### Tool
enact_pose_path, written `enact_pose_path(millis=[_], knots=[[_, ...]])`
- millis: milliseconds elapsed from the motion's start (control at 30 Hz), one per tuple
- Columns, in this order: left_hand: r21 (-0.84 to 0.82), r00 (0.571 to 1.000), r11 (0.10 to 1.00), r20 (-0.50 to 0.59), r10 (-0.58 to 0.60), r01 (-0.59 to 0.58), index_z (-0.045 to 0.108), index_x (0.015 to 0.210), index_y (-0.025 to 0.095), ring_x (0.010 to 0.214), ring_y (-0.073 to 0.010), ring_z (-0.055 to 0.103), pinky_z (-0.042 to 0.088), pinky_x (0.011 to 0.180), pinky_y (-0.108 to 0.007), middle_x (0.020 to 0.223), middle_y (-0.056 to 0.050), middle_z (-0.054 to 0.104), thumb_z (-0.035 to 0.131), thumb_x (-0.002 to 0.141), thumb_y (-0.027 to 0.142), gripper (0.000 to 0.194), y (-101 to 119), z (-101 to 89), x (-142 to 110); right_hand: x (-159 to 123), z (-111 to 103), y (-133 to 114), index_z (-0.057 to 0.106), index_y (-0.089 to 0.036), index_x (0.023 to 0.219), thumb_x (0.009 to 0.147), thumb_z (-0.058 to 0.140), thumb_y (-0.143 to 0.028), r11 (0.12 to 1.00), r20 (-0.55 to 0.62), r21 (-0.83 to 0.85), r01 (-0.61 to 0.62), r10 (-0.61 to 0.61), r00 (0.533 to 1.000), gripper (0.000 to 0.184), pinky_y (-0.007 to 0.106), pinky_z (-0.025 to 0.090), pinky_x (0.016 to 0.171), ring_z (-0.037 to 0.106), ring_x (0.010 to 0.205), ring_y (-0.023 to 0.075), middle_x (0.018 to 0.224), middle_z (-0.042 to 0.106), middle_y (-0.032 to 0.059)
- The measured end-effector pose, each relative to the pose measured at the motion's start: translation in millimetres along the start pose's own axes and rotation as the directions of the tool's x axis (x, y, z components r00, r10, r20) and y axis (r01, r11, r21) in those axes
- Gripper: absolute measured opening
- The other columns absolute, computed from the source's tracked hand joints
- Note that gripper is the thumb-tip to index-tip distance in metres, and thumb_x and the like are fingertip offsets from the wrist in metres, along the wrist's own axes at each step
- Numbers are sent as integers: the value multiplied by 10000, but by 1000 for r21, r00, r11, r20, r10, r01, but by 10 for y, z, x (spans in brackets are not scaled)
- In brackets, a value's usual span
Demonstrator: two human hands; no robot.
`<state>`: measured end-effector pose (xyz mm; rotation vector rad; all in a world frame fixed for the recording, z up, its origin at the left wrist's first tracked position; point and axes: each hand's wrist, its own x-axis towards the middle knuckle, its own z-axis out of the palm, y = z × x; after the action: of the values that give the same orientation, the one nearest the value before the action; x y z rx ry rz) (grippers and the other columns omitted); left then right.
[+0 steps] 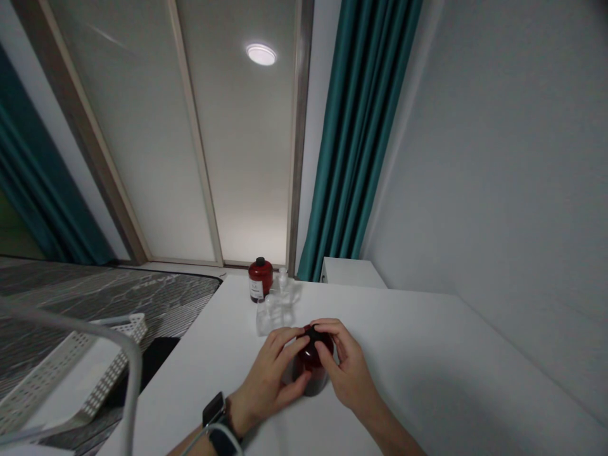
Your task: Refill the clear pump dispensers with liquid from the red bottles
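Observation:
A dark red bottle [311,370] with a black cap stands on the white table between my two hands. My left hand [273,373], with a watch on its wrist, wraps the bottle's left side, its fingertips near the cap. My right hand [344,361] has its thumb and fingers closed around the black cap [314,334] from the right. Farther back, a second red bottle [261,275] with a black cap and a white label stands upright. Beside it lie clear plastic pieces [276,305], one of which looks like a small transparent bottle; their exact kind is unclear.
The white table [403,367] reaches toward a grey wall on the right. At left, beyond the table edge, a white perforated basket [76,373] stands low, with a curved grey tube [130,361] in front. A white cabinet [354,272] and teal curtain [361,139] are behind.

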<state>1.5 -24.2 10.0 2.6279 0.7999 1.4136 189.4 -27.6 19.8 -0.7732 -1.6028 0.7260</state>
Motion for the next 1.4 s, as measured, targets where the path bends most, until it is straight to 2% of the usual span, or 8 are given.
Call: enact_pose_path(millis=[167, 367, 500, 667, 833, 967, 1400], knots=[[-7, 1000, 1000, 3, -6, 6, 405, 1415, 215, 1167, -268, 531, 502, 966, -424, 1277, -139, 547, 574, 876, 156, 568, 4, -8, 1, 1, -2, -5, 598, -270, 1157, 927, 571, -199, 999, -29, -46, -1, 0, 1000, 243, 397, 516, 961, 605, 1056, 219, 1096, 588, 72], [-9, 1000, 1000, 11, -13, 13, 387, 1426, 223, 1174, -276, 529, 498, 970, -444, 1290, -142, 543, 575, 875, 151, 587, -18, 6, -18, -17, 6, 31, 592, -266, 1127, 944, 542, -188, 999, -25, -35, 7, -8, 1000, 205, 416, 470, 1042, 583, 1174, 225, 1201, 609, 82], [-9, 1000, 1000, 16, -23, 23, 383, 1428, 238, 1169, -282, 539, 504, 961, -452, 1284, -141, 548, 573, 873, 157, 592, -17, 6, -13, -20, 16, 40, 583, -261, 1144, 931, 560, -203, 1000, -49, -16, -15, 14, 999, 222, 411, 501, 1007, 610, 1113, 226, 1144, 618, 82], [-11, 999, 999, 23, -30, 31, 374, 1436, 243, 1172, -286, 541, 502, 963, -457, 1291, -144, 544, 568, 876, 164, 598, -13, 2, -15, -26, 14, 30, 588, -262, 1147, 933, 555, -213, 999, -37, -33, -36, 34, 999, 223, 445, 473, 1051, 587, 1168, 240, 1195, 613, 92], [-12, 999, 999, 12, -30, 31, 383, 1427, 248, 1156, -284, 553, 509, 949, -450, 1274, -140, 558, 575, 876, 169, 589, -3, -3, -3, -30, 15, 24, 586, -258, 1200, 924, 573, -239, 999, -66, -28, -40, 38, 997, 276, 429, 494, 1032, 600, 1129, 239, 1159, 610, 91], [-9, 1000, 1000, 1, -19, 19, 401, 1413, 230, 1154, -280, 551, 511, 950, -444, 1274, -143, 557, 575, 867, 157, 577, 1, -2, 6, -24, 8, 5, 575, -262, 1235, 941, 554, -239, 998, -30, -42, -50, 49, 998, 295, 423, 484, 1043, 595, 1143, 235, 1185, 606, 90], [-15, 1000, 999, -8, -30, 29, 418, 1410, 243, 1149, -279, 563, 517, 944, -443, 1259, -135, 575, 585, 871, 177, 568, 5, -5, 10, -30, 6, 6, 581, -270, 1244, 933, 564, -235, 997, -36, -57, -50, 48, 998, 313, 420, 485, 1045, 596, 1150, 237, 1189, 608, 86]])
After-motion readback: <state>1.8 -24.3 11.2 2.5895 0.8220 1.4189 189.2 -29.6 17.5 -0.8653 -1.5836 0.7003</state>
